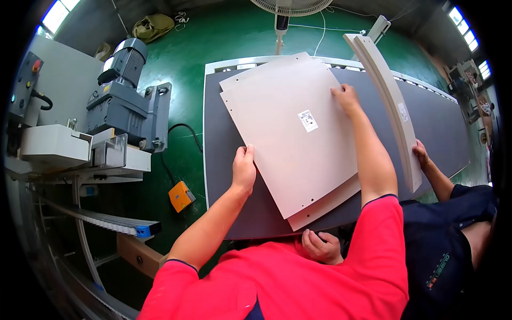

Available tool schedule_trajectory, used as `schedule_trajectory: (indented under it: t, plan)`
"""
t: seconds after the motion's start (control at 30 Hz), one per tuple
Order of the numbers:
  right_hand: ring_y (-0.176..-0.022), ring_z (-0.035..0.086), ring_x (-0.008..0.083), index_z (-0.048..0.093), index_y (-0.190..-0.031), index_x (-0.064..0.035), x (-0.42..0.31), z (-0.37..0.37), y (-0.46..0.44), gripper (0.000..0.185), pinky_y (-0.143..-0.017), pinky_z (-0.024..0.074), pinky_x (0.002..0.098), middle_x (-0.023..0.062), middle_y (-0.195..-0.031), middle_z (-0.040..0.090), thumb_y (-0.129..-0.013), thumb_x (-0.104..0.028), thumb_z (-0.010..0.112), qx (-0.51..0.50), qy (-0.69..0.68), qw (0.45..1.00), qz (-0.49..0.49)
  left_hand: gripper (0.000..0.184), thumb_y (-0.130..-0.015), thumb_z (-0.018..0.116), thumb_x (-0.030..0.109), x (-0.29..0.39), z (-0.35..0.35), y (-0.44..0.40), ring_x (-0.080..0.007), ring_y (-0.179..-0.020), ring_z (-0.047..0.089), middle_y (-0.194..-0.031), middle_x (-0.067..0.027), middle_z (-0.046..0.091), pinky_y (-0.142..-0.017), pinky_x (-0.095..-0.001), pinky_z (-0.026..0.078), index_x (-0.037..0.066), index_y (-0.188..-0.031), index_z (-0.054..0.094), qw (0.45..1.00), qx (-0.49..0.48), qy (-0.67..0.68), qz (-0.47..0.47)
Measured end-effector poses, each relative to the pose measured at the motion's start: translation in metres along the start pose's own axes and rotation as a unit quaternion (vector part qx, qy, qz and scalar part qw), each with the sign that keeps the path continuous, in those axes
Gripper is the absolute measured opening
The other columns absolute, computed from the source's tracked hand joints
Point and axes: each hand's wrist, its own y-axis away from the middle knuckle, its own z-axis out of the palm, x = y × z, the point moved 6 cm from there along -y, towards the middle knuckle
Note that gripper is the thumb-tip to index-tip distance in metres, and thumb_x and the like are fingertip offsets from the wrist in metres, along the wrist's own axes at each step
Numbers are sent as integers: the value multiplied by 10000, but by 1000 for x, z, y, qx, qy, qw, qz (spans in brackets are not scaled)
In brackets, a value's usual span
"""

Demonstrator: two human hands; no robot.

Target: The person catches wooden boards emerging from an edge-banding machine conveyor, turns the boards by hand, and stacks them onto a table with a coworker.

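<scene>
A flat pale panel [282,144] lies tilted over the dark table top, with small holes near its corners and a printed label [308,121] in its upper right half. My left hand [245,169] holds its left edge, thumb on top. At the upper right edge, my right hand [346,98] is closed on the panel, fingertips partly hidden. Another pale panel [332,205] lies underneath, its edges showing at the top and lower right. I cannot tell whether my fingers also touch that lower panel.
A co-worker's hand [420,152] holds a long curved stack of pale boards [392,106] on the right; the co-worker's other hand [322,246] is by the table's [213,128] near edge. Left are a motor [128,61] and an orange pedal [181,196]. A fan [282,24] stands behind.
</scene>
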Motion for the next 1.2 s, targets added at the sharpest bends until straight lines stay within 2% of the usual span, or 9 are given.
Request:
schedule_trajectory:
  t: [0.1,0.13,0.27,0.43,0.5,0.63,0.87,1.1,1.2]
  plan:
    - [-1123,623,339,652,-1187,71,-1,-6,-3,569,-981,471,397,222,-1154,671,-831,-365,736,94,66,993,-37,380,-1049,461,334,31,8,14,-203,-813,603,-863,-127,640,-782,-370,493,-11,-936,573,987,15,-161,5]
    - [-1157,605,366,656,-1207,44,-1,-7,-4,587,-1003,463,420,223,-1189,661,-820,-390,737,90,74,992,-42,428,-1025,475,381,33,5,8,-338,-769,645,-840,-227,663,-759,-458,505,-24,-938,584,973,16,-226,46]
    - [-1206,570,379,654,-1269,-77,-6,-11,-1,583,-1040,438,440,186,-1303,610,-812,-434,716,32,211,977,-13,501,-994,469,453,59,0,7,-495,-953,620,-926,-294,678,-832,-549,476,-21,-928,615,874,-46,-480,56]
    - [-1206,549,371,668,-1209,-101,-47,-5,33,471,-1046,422,452,163,-1274,612,-806,-343,695,148,264,949,-92,510,-997,477,468,77,-47,6,-477,-877,629,-868,-268,678,-780,-515,479,-15,-913,614,892,-17,-451,20]
    - [-1169,565,360,677,-1159,-80,-90,5,56,418,-1027,429,458,164,-1219,627,-797,-291,673,166,227,949,-140,431,-1011,509,410,58,-67,15,-325,-680,631,-725,-174,651,-638,-414,479,5,-886,592,924,-27,-379,40]
    - [-1003,638,365,718,-967,-16,-203,72,137,273,-917,503,438,213,-1018,687,-740,-149,644,166,64,925,-336,283,-1033,540,288,24,-102,74,-20,-521,374,-600,55,423,-462,-220,290,71,-850,541,989,-48,-143,-6]
    - [-963,565,308,639,-882,-34,-345,200,406,197,-859,443,413,155,-965,590,-717,-142,627,-72,-4,856,-512,244,-1023,509,230,-52,-201,174,-60,-533,425,-599,23,463,-489,-247,329,61,-854,558,988,4,-150,-42]
    - [-973,542,299,614,-906,-43,-312,257,530,192,-832,432,402,128,-974,556,-749,-144,658,-229,-49,843,-484,378,-982,507,221,-95,-285,241,-158,-602,548,-623,-58,561,-560,-332,407,18,-664,538,954,17,-294,-49]
    - [-972,540,324,615,-932,-53,-282,251,542,200,-844,438,418,132,-977,556,-764,-143,675,-233,-76,858,-452,280,-991,535,243,-101,-295,258,-134,-595,551,-636,-51,576,-568,-304,422,15,-838,587,964,22,-262,-42]
